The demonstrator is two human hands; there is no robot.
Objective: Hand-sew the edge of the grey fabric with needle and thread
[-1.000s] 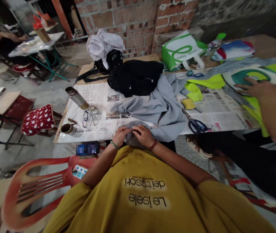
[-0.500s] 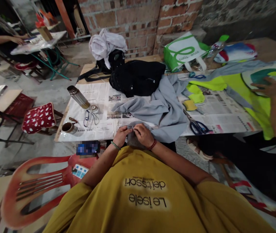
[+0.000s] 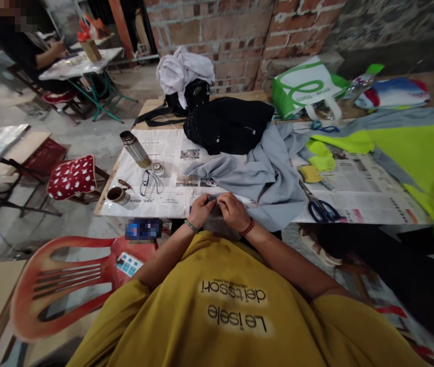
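Observation:
At the table's front edge my left hand [image 3: 201,210] is closed, pinching a small bit of what looks like the grey cloth [image 3: 274,176]. Close beside it, my right hand [image 3: 234,211] is also closed in a pinch; what lies between its fingertips is too small to make out. The main folds of the grey cloth spread over the newspaper beyond and to the right of my hands. Scissors [image 3: 322,208] with dark blue handles lie to the right of the cloth, close to a yellow piece [image 3: 310,174] resembling a sponge.
Newspaper [image 3: 163,208] covers the table. A steel flask [image 3: 136,150], a brown cup [image 3: 117,195] and glasses [image 3: 151,183] stand left. Behind are a black bag [image 3: 228,125] and a green-white bag [image 3: 304,89]. A red chair [image 3: 64,244] is at my left; yellow-green cloth [image 3: 411,153] lies right.
The view has shifted, so the scene sits further right. The neighbour's hand on the yellow-green cloth has left the view. My hands remain close together in their pinch.

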